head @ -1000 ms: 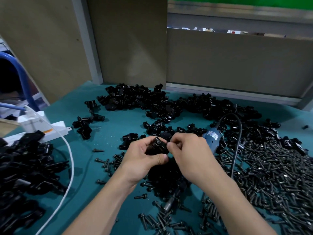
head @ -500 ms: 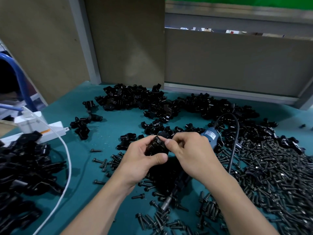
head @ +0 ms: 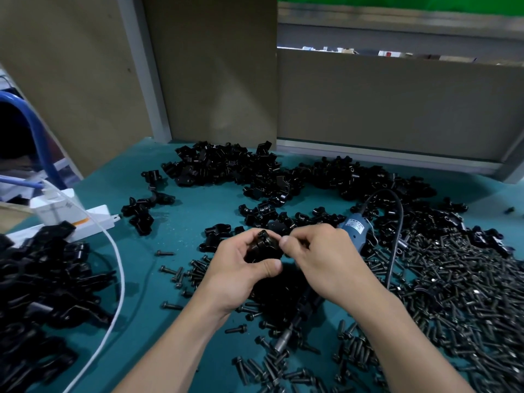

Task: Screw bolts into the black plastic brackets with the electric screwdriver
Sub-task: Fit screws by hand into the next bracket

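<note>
My left hand (head: 241, 268) grips a black plastic bracket (head: 263, 245) above the middle of the teal table. My right hand (head: 320, 259) sits right beside it, its thumb and fingers pinched at the bracket's right side; whether a bolt is between them is hidden. The electric screwdriver lies on the table under my right hand, its blue rear body (head: 355, 231) poking out beyond the knuckles and its metal tip (head: 283, 340) pointing toward me. Loose black bolts (head: 459, 293) cover the table's right side.
A long heap of black brackets (head: 255, 171) runs along the back of the table, and another pile (head: 42, 279) lies at the left. A white power strip (head: 85, 222) and white cable (head: 119, 265) are at the left. Board walls stand behind.
Both hands stay together on the bracket; the right fingertips have shifted slightly at its right side. The view has drifted a little.
</note>
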A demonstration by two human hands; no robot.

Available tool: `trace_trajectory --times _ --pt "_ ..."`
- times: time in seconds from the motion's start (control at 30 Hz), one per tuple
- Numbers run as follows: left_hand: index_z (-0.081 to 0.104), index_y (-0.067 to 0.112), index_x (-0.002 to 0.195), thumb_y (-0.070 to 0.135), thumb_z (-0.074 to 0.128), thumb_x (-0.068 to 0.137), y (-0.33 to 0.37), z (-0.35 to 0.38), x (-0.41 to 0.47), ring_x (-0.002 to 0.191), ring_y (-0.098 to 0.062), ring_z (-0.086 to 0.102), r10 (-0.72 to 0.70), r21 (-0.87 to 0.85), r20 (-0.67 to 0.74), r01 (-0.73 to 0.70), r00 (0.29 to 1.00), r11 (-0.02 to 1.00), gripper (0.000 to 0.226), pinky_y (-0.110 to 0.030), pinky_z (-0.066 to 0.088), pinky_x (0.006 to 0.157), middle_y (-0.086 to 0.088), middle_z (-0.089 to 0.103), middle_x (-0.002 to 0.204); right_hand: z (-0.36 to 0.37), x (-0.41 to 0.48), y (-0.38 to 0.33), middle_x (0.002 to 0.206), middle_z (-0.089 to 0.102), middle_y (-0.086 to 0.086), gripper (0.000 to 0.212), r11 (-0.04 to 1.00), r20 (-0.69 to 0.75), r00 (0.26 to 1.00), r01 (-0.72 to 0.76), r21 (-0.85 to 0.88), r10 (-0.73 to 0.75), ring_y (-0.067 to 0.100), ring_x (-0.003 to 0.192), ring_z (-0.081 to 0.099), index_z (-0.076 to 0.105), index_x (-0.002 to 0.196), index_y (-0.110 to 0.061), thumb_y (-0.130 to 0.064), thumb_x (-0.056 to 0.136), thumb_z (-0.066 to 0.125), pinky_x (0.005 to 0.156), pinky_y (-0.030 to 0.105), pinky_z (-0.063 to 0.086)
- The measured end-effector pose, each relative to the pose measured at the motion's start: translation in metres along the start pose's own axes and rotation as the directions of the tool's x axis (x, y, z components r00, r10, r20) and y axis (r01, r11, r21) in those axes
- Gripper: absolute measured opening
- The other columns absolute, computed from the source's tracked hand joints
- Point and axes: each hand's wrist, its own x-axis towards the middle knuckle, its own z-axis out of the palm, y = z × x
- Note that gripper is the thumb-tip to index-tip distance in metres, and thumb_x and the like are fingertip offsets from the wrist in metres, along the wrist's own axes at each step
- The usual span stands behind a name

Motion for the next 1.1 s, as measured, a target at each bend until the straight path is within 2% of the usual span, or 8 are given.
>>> trace_trajectory --times 0.1,0.3,0.43,0.53,0.7,0.9,1.0,1.1 --pt "0.078 0.022 0.103 -0.008 0.08 0.081 0.001 -0.003 0.002 0.096 -0.029 0.076 -0.014 -0.008 -0.001 0.014 1.0 1.0 0.037 -0.034 0.06 0.08 -0.01 0.078 0.102 -0.004 0.0 -0.002 0.062 0.065 -0.011 0.017 0.998 0.01 1.0 0.019 0.056 -0.02 0.008 0.053 0.06 0.07 0.078 -0.031 -0.03 0.095 0.068 0.048 0.026 0.049" --pt "0.079 0.026 0.104 -0.007 0.082 0.079 -0.001 -0.001 -0.001 0.097 -0.023 0.076 -0.008 0.057 0.018 0.007 1.0 0.998 0.041 -0.034 0.061 0.081 -0.006 0.079 0.103 0.006 -0.001 -0.002 0.059 0.056 -0.002 0.042 0.99 0.017 1.0 0.025 -0.14 -0.023 0.015 0.056 0.052 0.053 0.064 -0.021 -0.032 0.104 0.052 0.048 0.027 0.032" --pt "0.075 0.037 0.11 -0.007 0.083 0.078 0.001 -0.003 0.001 0.098 -0.021 0.076 -0.007 0.021 -0.042 0.007 0.999 1.0 0.056 -0.032 0.061 0.081 -0.001 0.079 0.106 -0.001 -0.001 -0.001 0.066 0.065 -0.002 0.025 0.999 0.043 0.999 0.027 -0.017 -0.026 0.019 0.061 0.061 0.062 0.076 -0.027 -0.036 0.099 0.06 0.054 0.036 0.05" --pt "0.07 0.041 0.116 -0.008 0.084 0.078 0.004 -0.009 0.003 0.092 -0.02 0.077 -0.02 -0.02 0.0 0.02 1.0 1.0 0.064 -0.025 0.06 0.076 -0.006 0.079 0.102 -0.004 -0.003 -0.001 0.071 0.068 -0.001 0.017 0.997 0.107 0.992 0.071 -0.035 -0.067 0.023 0.066 0.064 0.063 0.082 -0.029 -0.031 0.099 0.061 0.063 0.044 0.055" --pt "0.064 0.047 0.127 -0.001 0.086 0.078 0.006 -0.013 0.002 0.113 -0.024 0.069 -0.024 0.096 0.11 0.013 0.994 0.995 0.072 -0.034 0.057 0.092 -0.007 0.074 0.119 -0.009 -0.004 0.002 0.062 0.061 -0.001 0.025 0.988 0.177 0.98 0.107 -0.107 -0.087 0.013 0.058 0.054 0.062 0.071 -0.02 -0.031 0.094 0.065 0.055 0.032 0.041" --pt "0.067 0.039 0.123 -0.008 0.084 0.077 0.005 -0.015 0.005 0.096 -0.021 0.074 -0.009 0.033 0.085 0.006 0.996 0.999 0.068 -0.026 0.059 0.078 -0.011 0.077 0.104 0.001 -0.008 -0.001 0.07 0.065 -0.005 0.018 0.998 0.026 0.998 0.065 0.018 -0.065 0.007 0.053 0.054 0.059 0.082 -0.033 -0.026 0.096 0.068 0.052 0.029 0.047" --pt "0.067 0.035 0.119 -0.01 0.083 0.078 0.003 -0.014 0.005 0.08 -0.018 0.074 -0.026 0.027 0.11 0.023 0.994 0.999 0.064 -0.025 0.058 0.071 -0.006 0.077 0.089 0.006 -0.009 -0.002 0.066 0.062 -0.001 0.021 0.996 0.029 0.996 0.08 -0.036 -0.079 0.01 0.055 0.052 0.057 0.078 -0.027 -0.022 0.097 0.062 0.048 0.025 0.038" --pt "0.067 0.036 0.117 -0.009 0.084 0.078 0.002 -0.014 0.004 0.078 -0.015 0.073 -0.027 0.05 0.098 0.023 0.995 0.999 0.062 -0.024 0.057 0.071 -0.003 0.076 0.086 0.009 -0.008 -0.003 0.064 0.06 0.001 0.031 0.994 0.033 0.997 0.074 -0.076 -0.071 0.018 0.062 0.055 0.056 0.073 -0.019 -0.029 0.102 0.055 0.052 0.029 0.037"
